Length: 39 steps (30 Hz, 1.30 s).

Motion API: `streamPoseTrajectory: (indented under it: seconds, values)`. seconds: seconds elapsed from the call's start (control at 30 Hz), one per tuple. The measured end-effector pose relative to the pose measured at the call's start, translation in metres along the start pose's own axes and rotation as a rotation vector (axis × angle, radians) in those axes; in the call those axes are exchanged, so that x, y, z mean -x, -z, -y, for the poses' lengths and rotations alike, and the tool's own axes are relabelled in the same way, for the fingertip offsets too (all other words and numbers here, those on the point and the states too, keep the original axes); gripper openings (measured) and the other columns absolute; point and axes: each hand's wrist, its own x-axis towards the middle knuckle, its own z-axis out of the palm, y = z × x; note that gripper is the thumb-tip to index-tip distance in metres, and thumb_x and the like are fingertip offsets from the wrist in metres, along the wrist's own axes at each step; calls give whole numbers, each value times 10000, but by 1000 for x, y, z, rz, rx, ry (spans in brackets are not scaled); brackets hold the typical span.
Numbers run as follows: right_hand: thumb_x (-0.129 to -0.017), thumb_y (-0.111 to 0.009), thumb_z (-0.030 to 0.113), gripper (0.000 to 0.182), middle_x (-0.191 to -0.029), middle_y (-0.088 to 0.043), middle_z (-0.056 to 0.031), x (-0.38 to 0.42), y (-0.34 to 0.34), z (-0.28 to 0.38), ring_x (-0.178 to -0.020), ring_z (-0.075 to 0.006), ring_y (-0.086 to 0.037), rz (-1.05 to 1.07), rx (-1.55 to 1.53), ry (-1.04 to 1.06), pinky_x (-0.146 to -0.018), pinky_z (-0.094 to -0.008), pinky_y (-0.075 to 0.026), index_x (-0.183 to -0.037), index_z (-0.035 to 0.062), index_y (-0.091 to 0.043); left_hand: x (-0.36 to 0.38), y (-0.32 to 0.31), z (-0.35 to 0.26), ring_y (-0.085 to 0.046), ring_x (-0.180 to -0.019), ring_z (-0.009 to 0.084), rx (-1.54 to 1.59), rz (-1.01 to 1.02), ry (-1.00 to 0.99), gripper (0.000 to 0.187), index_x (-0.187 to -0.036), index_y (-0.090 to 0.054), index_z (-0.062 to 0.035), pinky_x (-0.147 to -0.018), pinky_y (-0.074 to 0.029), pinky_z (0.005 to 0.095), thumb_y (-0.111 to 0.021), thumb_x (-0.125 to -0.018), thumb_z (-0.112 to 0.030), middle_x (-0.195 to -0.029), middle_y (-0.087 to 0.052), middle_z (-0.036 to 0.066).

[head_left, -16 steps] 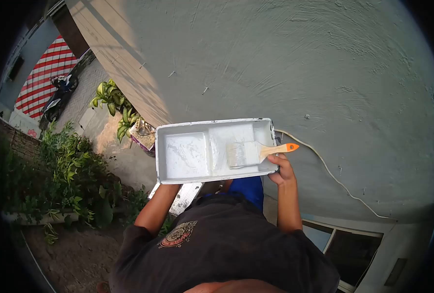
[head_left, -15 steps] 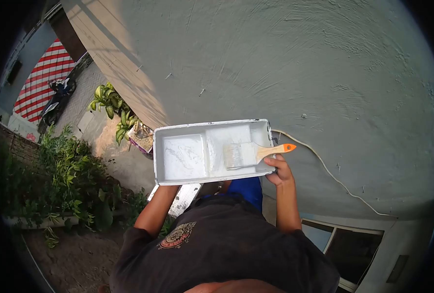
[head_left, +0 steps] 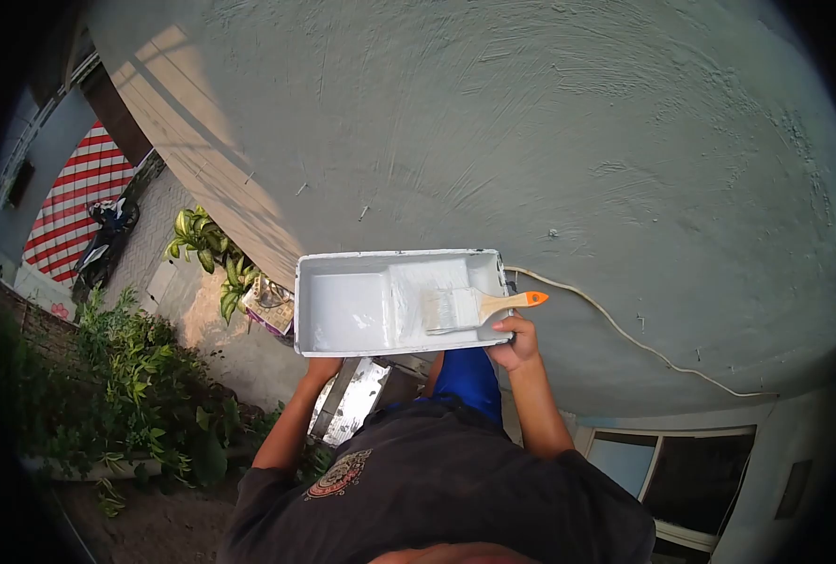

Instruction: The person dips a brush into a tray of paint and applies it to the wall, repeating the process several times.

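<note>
A white paint tray (head_left: 350, 349) is held level in front of my body, between me and the wall. White paint (head_left: 347, 305) lies in its deep left well. On the sloped right part rests a flat paintbrush (head_left: 507, 303), with white-coated bristles and a wooden handle tipped orange, pointing right. My right hand (head_left: 516, 344) is closed round the tray's lower right corner, thumb over the rim just below the brush handle. Under the tray's left part, my left hand (head_left: 324, 368) supports it; its fingers are hidden by the tray.
A grey plastered wall (head_left: 455, 132) with several nails and a hanging pale cable (head_left: 625, 329) fills the front. Below me is a paint-spotted metal ladder (head_left: 359, 399). Plants (head_left: 126, 367) and a parked motorbike (head_left: 106, 240) are at left, a window (head_left: 671, 479) at lower right.
The tray has shifted slightly down and left in view, with the brush still on it. The paint surface in the well looks smoother. The view has turned a little.
</note>
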Motion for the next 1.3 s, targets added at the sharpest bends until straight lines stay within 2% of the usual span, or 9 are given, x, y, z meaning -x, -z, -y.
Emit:
streamPoseTrajectory:
  seconds: [0.03, 0.1, 0.17, 0.2, 0.5, 0.6, 0.8, 1.23, 1.3]
  values:
    - [-712, -599, -10, 735, -1345, -611, -194, 1, 0, -2, -1266, -365, -580, 5, -35, -3, -1122, -475, -427, -1436, -34, -471, 7, -3, 8, -444, -1373, 462, -88, 39, 11, 568, -1401, -550, 1, -1135, -371, 498, -597, -981, -378, -1499, -491, 264]
    - [-719, -595, -19, 727, -1332, -614, -180, 1, -3, -4, -1256, -352, -582, 16, -67, -8, -1119, -457, -426, -1436, -23, -472, 30, 4, -34, -450, -1338, 481, -79, 30, 78, 590, -1382, -552, 22, -1127, -370, 508, -621, -965, -390, -1431, -529, 284]
    - [-717, -590, -11, 729, -1333, -611, -178, 2, -10, -6, -1254, -354, -580, 5, -71, 23, -1115, -455, -427, -1436, -22, -471, 49, 2, -43, -435, -1341, 477, -364, -17, -57, 619, -1381, -542, 26, -1134, -363, 509, -641, -951, -409, -1386, -539, 289]
    - [-717, -590, -11, 729, -1333, -611, -178, 3, -11, -8, -1254, -354, -580, 7, -74, 21, -1115, -455, -427, -1436, -22, -471, 49, -1, -34, -397, -1360, 488, -335, -48, -101, 636, -1375, -533, 23, -1162, -322, 528, -655, -941, -425, -1381, -506, 304]
    - [-713, -580, 7, 720, -1338, -608, -179, 2, -6, -9, -1270, -336, -575, -32, -89, -8, -1111, -442, -438, -1425, -21, -477, 52, -24, -23, -347, -1399, 496, -487, -112, -92, 763, -1426, -493, -7, -1221, -226, 554, -626, -896, -539, -1459, -422, 311]
    - [-706, -566, 24, 732, -1349, -598, -182, 4, -19, -8, -1282, -375, -563, -56, -134, -19, -1087, -515, -461, -1431, -17, -471, 53, -24, -25, -312, -1441, 484, -476, -133, -85, 757, -1448, -488, -45, -1241, -192, 549, -625, -892, -541, -1494, -401, 297]
    - [-695, -570, 51, 768, -1391, -570, -192, 7, -26, -10, -1304, -397, -541, -61, -118, 18, -1112, -551, -434, -1452, -9, -453, 49, -21, -26, -173, -1547, 410, -460, -149, -127, 733, -1432, -516, -74, -1250, -164, 547, -636, -878, -538, -1635, -262, 218]
    - [-693, -570, 52, 761, -1380, -584, -183, 7, -29, -16, -1316, -379, -538, -93, -81, 38, -1149, -519, -407, -1444, -18, -464, 52, -30, -25, -198, -1546, 379, -391, -207, -165, 678, -1415, -537, -89, -1240, -191, 559, -671, -874, -474, -1635, -279, 188]
    - [-673, -578, 84, 753, -1348, -606, -172, 6, -31, -18, -1266, -383, -568, -135, -44, 47, -1093, -541, -452, -1418, 0, -499, 48, -35, -26, -265, -1521, 362, -422, -223, -161, 661, -1428, -517, -78, -1234, -190, 563, -668, -888, -426, -1617, -327, 187]
